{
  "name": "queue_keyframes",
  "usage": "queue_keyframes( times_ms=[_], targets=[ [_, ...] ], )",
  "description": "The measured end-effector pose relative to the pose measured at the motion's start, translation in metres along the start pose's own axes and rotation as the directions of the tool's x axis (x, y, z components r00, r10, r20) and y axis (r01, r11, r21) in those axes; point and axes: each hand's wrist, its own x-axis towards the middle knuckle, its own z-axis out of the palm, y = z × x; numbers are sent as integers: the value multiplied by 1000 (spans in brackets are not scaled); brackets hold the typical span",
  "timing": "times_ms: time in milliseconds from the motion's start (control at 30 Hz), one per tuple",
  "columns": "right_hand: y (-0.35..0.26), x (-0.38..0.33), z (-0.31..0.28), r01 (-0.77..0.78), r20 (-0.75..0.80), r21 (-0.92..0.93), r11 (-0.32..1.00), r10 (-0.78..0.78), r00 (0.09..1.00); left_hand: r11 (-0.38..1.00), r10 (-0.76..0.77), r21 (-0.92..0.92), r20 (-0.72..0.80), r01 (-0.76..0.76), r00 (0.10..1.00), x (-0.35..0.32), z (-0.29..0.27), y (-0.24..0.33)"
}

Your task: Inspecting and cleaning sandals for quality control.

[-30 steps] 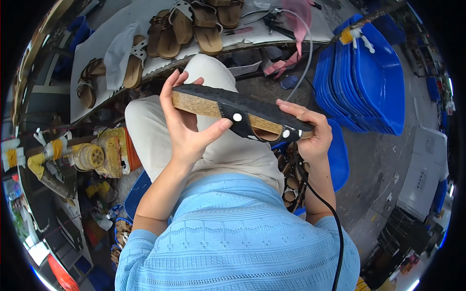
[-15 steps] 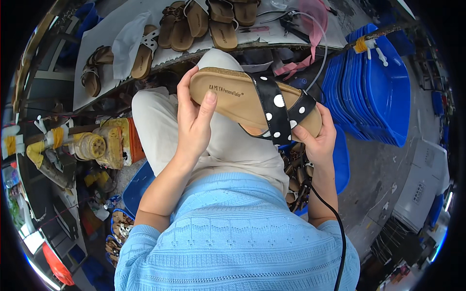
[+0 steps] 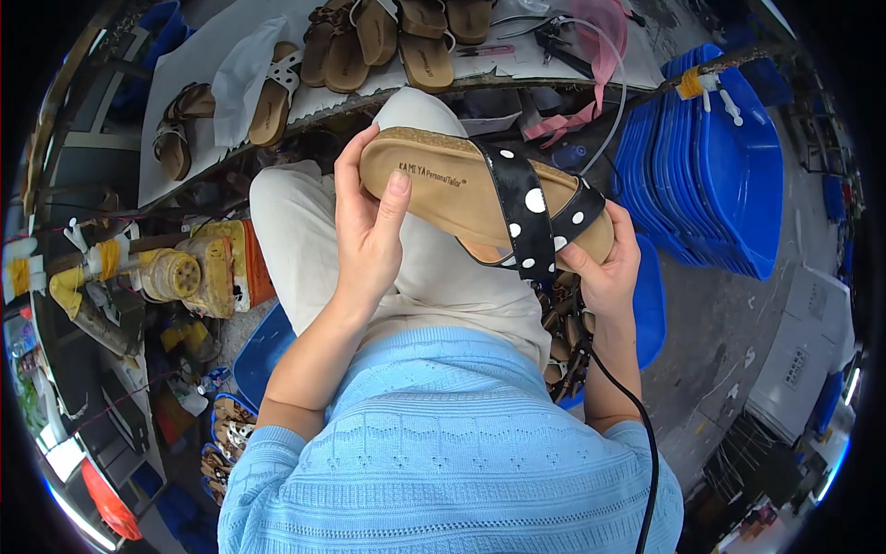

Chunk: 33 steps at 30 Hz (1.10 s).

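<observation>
So a second ago this polka-dot slide sandal (image 3: 434,171) was edge-on with its dark sole showing, and now it's rolled footbed-up, so the insole and crossed straps can be seen. Barely any shift in the last half second.

Left hand (image 3: 365,222) is partly closed around the heel end, thumb on the footbed, fingers round the far edge. Sandal sits between both hands, over the lap. Right hand (image 3: 604,263) is pinching the toe end, thumb on top by the straps.

Containers, left to right: a blue tub (image 3: 261,358) beside the left forearm, insides mostly hidden, with patterned sandals (image 3: 235,429) just below (can't tell if they share that tub). Then another blue tub (image 3: 653,300) behind the right forearm, with strappy sandals (image 3: 560,351) piled in it. Farther right, blue basins (image 3: 738,185) nested in a stack.
</observation>
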Motion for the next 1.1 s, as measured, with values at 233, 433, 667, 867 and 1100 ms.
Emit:
queue_keyframes(
  times_ms=[233,433,667,867,1100],
  targets=[
    [1,10,0,-52,18,-10,999,52,998,998,20,62,-30,-18,999,9,-3,-3],
    [-29,36,-14,-173,357,-523,834,399,844,981,-85,162,-103,102,991,27,-29,-24],
    [-139,118,10,437,97,-325,839,-430,898,934,-223,266,-92,240,970,13,-57,-82],
    [-248,255,70,775,512,-628,-70,-787,345,908,-145,373,-140,188,979,8,-47,-76],
    [-251,356,121,706,894,-407,-579,-94,438,921,-92,372,-83,117,992,11,-49,-71]
  ],
)
